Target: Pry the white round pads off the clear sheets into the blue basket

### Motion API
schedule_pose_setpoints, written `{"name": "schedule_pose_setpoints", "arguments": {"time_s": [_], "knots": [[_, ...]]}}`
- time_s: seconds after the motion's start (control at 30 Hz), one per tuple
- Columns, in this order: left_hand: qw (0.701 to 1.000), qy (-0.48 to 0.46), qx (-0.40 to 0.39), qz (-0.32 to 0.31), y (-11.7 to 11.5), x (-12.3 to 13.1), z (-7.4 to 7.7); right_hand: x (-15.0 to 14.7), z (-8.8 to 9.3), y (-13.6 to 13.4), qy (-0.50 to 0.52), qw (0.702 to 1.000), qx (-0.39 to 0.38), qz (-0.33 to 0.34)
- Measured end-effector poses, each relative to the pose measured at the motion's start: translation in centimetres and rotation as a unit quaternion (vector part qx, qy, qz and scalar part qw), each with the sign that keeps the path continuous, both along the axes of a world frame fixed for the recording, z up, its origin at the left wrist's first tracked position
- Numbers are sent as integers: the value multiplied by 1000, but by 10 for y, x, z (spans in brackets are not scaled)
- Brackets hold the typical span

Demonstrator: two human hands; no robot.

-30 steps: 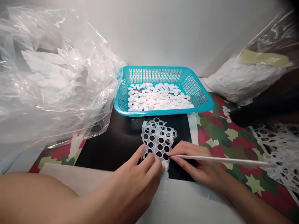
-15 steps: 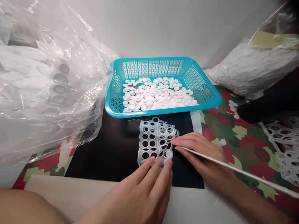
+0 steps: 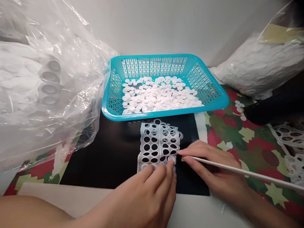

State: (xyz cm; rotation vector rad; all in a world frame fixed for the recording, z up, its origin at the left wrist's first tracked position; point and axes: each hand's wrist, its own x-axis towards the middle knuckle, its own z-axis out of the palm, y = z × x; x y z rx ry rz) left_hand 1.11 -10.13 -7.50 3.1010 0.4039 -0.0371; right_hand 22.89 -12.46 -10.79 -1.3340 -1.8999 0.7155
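The sheet (image 3: 160,134) shows mostly open holes — a disc (image 3: 170,157) remains at the left hand (image 3: 152,186), grip unclear; the right hand's (image 3: 213,155) fingers grasp a stick (image 3: 249,173). Basket (image 3: 154,116) holds many loose discs (image 3: 156,95).

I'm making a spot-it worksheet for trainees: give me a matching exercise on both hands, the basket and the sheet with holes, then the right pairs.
Column one:
1. left hand
2. right hand
3. basket
4. sheet with holes

Column two:
A. blue, holding white discs
B. grips a thin white stick
C. whitish, on a black mat
D. fingers touching the sheet's near part

Pairs: 1-D, 2-B, 3-A, 4-C
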Motion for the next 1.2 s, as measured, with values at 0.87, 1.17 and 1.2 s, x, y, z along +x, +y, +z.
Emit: {"name": "schedule_pose_setpoints", "arguments": {"time_s": [0.87,1.17,1.2], "knots": [[999,-20,-37,14,1,-11,3,2,-1,6,45,987,-140,58],[1000,-3,-16,7,-4,-8,5,2,0,8,48,985,-156,54],[1000,-5,-9,7,-5,-8,4,2,0,8,48,985,-156,55]]}}
